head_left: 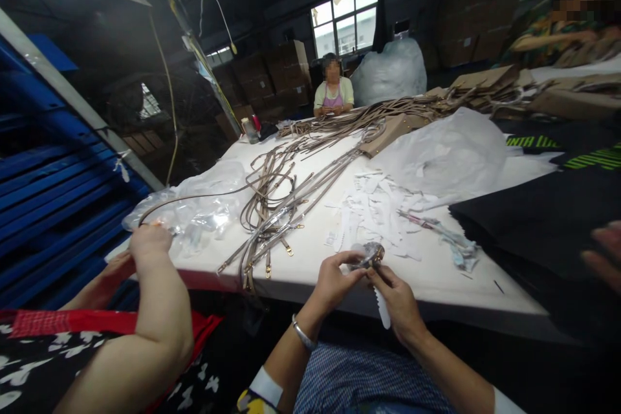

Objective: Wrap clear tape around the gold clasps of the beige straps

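My left hand is closed around one side of a small dark coiled bundle with a shiny, plastic-like surface and a hint of gold metal. On the other side, the fingers of my right hand pinch the bundle's lower edge. A white paper strip with a notched edge hangs down from my right fingers. Both hands are just above the table's front edge. Beyond them lie many loose white paper strips. What exactly the bundle is cannot be made out.
Brown straps with gold clasps spread over the white table. Plastic bags lie beyond, and scissors-like pink handles to the right. A co-worker's arm is close on my left; another hand at right. Black cloth covers the right side.
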### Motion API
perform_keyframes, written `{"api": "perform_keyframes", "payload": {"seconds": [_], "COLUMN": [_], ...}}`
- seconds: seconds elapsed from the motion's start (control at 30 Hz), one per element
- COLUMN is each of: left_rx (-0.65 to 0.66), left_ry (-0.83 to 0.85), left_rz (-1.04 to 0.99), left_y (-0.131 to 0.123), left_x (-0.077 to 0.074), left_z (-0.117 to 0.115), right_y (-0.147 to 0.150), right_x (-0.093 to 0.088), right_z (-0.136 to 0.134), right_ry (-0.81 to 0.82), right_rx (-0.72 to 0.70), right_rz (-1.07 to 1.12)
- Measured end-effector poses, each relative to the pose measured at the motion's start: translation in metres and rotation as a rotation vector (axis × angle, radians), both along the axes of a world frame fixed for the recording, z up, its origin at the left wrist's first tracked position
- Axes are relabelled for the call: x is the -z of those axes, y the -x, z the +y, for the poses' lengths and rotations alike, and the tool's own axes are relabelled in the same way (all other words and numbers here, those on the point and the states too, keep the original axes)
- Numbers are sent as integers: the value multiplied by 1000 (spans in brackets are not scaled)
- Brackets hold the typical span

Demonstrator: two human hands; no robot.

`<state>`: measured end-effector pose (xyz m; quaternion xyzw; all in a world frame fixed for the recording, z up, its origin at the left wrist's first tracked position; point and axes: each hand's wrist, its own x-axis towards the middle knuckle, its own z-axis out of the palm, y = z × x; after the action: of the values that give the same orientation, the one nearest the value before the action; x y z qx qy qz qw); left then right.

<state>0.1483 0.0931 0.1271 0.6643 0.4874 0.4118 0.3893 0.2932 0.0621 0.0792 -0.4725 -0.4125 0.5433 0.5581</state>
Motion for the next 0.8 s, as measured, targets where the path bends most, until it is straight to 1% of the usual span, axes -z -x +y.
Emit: {"api": "perform_keyframes", "payload": {"seconds": [0.13, 0.23, 0.33, 0.43, 0.53, 0.6, 0.67, 0.73, 0.8], "left_rx": [4, -3, -8, -5, -30, -27, -11, 9, 21], "left_ry": [49, 22, -15, -55, -93, -92, -82, -72, -72], "left_rz": [-31, 61, 165, 239, 311, 333, 336, 328, 326], "left_y": [0, 0, -4, -10, -14, -15, -14, -13, -12], "left_x": [0, 3, 11, 19, 24, 23, 20, 18, 16], "left_z": [3, 4, 0, -5, -8, -8, -6, -4, -2], "right_y": [-3, -9, -17, -26, -33, -39, -45, -51, -55], "right_x": [-4, -7, -5, 3, 9, 8, 3, -4, -12], "right_z": [2, 2, -7, -20, -29, -30, -27, -22, -16], "right_ry": [68, 133, 199, 247, 190, 121, 56, -21, -151], "right_rx": [-22, -46, -85, -41, -39, -99, -183, -233, -234], "right_rz": [3, 5, 95, 104, 61, 38, -19, -187, -423]}}
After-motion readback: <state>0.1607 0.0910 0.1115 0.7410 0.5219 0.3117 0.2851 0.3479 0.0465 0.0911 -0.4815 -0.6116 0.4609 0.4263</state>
